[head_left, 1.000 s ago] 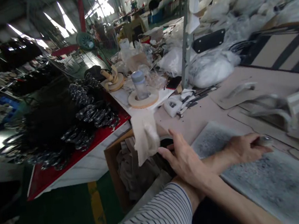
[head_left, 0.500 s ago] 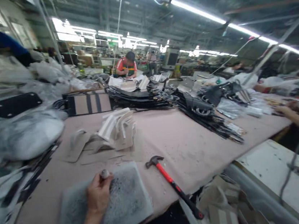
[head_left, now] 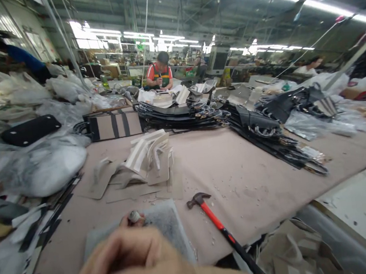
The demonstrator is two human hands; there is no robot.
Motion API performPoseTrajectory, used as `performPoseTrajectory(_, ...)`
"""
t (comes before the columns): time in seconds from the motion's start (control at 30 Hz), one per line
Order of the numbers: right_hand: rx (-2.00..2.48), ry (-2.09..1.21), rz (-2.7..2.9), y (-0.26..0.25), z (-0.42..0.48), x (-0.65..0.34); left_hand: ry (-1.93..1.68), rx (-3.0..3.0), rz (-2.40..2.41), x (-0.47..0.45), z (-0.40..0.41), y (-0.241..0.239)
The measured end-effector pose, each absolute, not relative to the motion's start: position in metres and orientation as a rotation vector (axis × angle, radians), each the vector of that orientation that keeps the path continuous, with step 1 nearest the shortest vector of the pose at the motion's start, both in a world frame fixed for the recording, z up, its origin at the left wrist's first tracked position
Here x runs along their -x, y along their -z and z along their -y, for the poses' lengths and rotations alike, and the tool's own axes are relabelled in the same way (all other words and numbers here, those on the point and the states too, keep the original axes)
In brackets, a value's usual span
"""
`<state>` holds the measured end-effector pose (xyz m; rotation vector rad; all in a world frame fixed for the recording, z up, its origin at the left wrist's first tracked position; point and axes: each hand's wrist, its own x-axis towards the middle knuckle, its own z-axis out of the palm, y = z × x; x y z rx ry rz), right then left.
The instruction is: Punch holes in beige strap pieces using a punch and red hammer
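My left hand [head_left: 125,221] is over the translucent pad [head_left: 169,221] near the table's front edge. Its fingers close round a short metal piece with a round, pale top [head_left: 135,216], perhaps a punch. Most of that hand is hidden behind my right hand [head_left: 145,266], which is large and blurred close to the camera. The right fingers are curled together; whether anything is between them cannot be made out. To the right of the pad lies a claw hammer [head_left: 215,219] with a red and black handle, touched by neither hand.
Beige cut panels [head_left: 145,159] lie in a loose pile beyond the pad. Black bag pieces with handles [head_left: 183,117] are stacked at the back. Plastic bags [head_left: 49,164] and dark strips line the left. Scrap panels [head_left: 293,248] fill a spot below the front edge. A co-worker [head_left: 160,73] sits opposite.
My right hand has come into view in front of my left hand and covers it. The left hand still holds the metal piece. The view has shifted slightly; the hammer lies still.
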<state>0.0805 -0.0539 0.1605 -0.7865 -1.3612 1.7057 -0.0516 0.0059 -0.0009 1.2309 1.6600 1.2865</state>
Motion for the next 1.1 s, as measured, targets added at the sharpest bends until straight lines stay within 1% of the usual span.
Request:
performPoseTrajectory(0.1,1.282,-1.261,1.385,-0.137,-0.013,-0.102,-1.325,-1.254,-1.634,0.051,-0.004,-0.002)
performPoseTrajectory(0.27,1.672,-0.927,1.266,-0.094,-0.097,-0.158,-1.309,-1.267,-1.596,0.052,-0.001,0.002)
performPoseTrajectory(0.33,1.750,-0.914,1.248,-0.078,-0.115,-0.165,-1.309,-1.259,-1.595,0.052,-0.001,0.003)
performPoseTrajectory(0.47,1.757,-1.082,1.204,-0.059,-0.137,-0.146,-1.301,-1.273,-1.604,0.052,-0.001,0.003)
performPoseTrajectory(0.6,1.616,-1.196,1.139,-0.073,-0.145,-0.126,-1.311,-1.281,-1.589,0.052,-0.001,0.004)
performPoseTrajectory(0.7,1.472,-1.257,1.143,-0.096,-0.125,-0.129,-1.342,-1.235,-1.543,0.052,-0.001,0.005)
performPoseTrajectory(0.77,1.397,-1.305,1.152,-0.105,-0.091,-0.138,-1.384,-1.180,-1.500,0.051,-0.001,0.005)
performPoseTrajectory(0.83,1.359,-1.352,1.153,-0.102,-0.043,-0.148,-1.462,-1.090,-1.466,0.052,0.001,0.006)
performPoseTrajectory(0.9,1.372,-1.421,1.142,-0.085,0.012,-0.159,-1.581,-0.953,-1.447,0.055,0.003,0.008)
performPoseTrajectory(1.0,1.577,-1.589,1.107,-0.044,0.086,-0.173,-1.730,-0.788,-1.424,0.057,0.008,0.010)
performPoseTrajectory(1.1,1.703,-1.672,1.127,-0.011,0.128,-0.181,-1.696,-0.808,-1.366,0.051,0.006,0.003)
